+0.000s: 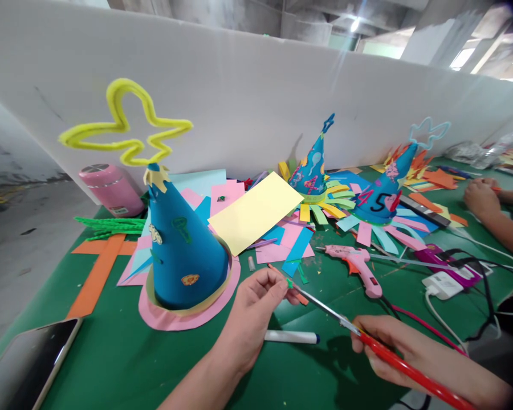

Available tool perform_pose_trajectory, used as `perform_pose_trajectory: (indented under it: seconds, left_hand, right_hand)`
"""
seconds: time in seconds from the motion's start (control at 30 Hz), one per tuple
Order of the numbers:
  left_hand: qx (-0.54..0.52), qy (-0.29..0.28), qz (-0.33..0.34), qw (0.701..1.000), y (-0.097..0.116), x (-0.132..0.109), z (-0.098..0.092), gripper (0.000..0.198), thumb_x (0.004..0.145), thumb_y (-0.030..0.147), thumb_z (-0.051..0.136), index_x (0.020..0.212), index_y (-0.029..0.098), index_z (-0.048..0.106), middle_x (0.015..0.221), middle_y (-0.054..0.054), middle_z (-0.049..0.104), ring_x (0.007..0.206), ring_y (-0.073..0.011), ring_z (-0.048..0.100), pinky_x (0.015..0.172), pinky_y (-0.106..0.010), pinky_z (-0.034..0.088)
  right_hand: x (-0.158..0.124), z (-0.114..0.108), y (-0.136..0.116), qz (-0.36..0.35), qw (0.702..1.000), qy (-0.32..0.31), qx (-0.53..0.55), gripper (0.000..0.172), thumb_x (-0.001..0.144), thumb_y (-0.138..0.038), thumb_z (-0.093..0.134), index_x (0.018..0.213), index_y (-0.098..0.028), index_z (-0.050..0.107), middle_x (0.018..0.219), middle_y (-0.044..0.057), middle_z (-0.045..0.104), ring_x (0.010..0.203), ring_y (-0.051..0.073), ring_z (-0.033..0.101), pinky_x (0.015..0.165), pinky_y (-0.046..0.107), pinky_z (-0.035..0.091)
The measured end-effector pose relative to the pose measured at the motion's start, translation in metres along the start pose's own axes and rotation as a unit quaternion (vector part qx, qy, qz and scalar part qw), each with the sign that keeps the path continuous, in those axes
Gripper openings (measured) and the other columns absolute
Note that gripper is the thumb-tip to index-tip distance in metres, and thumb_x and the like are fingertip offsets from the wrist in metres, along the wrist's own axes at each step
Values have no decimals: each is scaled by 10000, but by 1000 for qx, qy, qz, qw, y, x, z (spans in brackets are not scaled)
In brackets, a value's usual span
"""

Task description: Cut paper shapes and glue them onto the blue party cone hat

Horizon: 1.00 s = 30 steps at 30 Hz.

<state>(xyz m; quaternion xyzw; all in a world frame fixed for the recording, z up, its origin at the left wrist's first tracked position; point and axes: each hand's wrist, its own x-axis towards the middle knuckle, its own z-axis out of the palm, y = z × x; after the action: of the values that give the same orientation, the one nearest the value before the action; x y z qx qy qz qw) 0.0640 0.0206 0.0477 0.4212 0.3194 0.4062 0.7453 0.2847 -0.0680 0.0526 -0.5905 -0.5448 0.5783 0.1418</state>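
Note:
My left hand (pixel 260 304) is closed in a pinch on a small green scrap (pixel 289 283), probably paper. The tips of the red-handled scissors (pixel 325 304), seen edge-on, meet that scrap. Around their handles my right hand (pixel 393 341) is closed. Left of my hands stands a blue paper cone hat (pixel 183 250) with a pink brim, small stickers and a yellow pipe-cleaner star (pixel 128 122) on its tip. Below my left fingers lies a white marker (pixel 291 337) with a dark blue cap.
A pink glue gun (pixel 354 262) and a purple power strip (pixel 448 265) with cables lie to the right. Two more cone hats (pixel 312 171) stand behind, near yellow paper (pixel 256 213). A phone (pixel 29 364) and pink bottle (pixel 113 191) are left. Another person's hand (pixel 483 196) rests far right.

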Motion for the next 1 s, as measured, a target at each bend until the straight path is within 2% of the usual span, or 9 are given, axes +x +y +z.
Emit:
perform_pose_trajectory:
  seconds: [0.17, 0.3, 0.43, 0.6, 0.8, 1.0]
  left_hand:
    - [5, -14, -1, 1000, 0, -1, -1, 142, 794, 195, 554, 659, 153, 543, 649, -15, 616, 688, -143, 583, 710, -254, 401]
    - [20, -38, -13, 999, 0, 1, -3, 131, 803, 194, 542, 681, 148, 551, 693, -36, 632, 698, -143, 575, 717, -267, 407]
    - [40, -67, -31, 996, 2, 3, -6, 131, 796, 179, 542, 669, 149, 538, 693, -29, 602, 692, -147, 571, 712, -280, 408]
    - [61, -89, -49, 993, 4, 4, -11, 120, 771, 180, 569, 660, 146, 541, 724, -29, 613, 655, -135, 581, 680, -262, 409]
    - [62, -113, -70, 989, 3, 6, -12, 120, 735, 175, 606, 635, 138, 550, 781, -55, 635, 627, -123, 578, 661, -257, 424]
    - [58, -135, -84, 986, 3, 8, -14, 111, 707, 202, 637, 643, 128, 585, 804, -73, 642, 632, -130, 588, 650, -262, 435]
  right_hand:
    - [-6, -5, 6, -10, 999, -18, 25, 280, 792, -438, 523, 859, -166, 514, 870, 26, 500, 700, 117, 443, 623, 208, 383]
    - [-7, -10, -4, 6, 999, -40, 13, 299, 794, -458, 514, 841, -163, 521, 776, 0, 457, 676, 113, 408, 614, 210, 369]
    - [-6, -14, -11, -8, 998, -68, -1, 341, 781, -491, 512, 852, -158, 501, 695, -32, 370, 579, 88, 315, 522, 199, 297]
    - [-6, -17, -14, -6, 995, -97, 11, 362, 788, -518, 481, 800, -156, 478, 625, -51, 326, 553, 88, 257, 482, 218, 215]
    - [-7, -20, -16, 9, 994, -109, -2, 308, 771, -453, 547, 755, -162, 451, 599, -67, 314, 530, 72, 245, 468, 216, 187]
    - [-8, -20, -12, 40, 994, -104, 12, 268, 832, -416, 464, 766, -157, 490, 563, -67, 332, 497, 65, 260, 447, 207, 192]
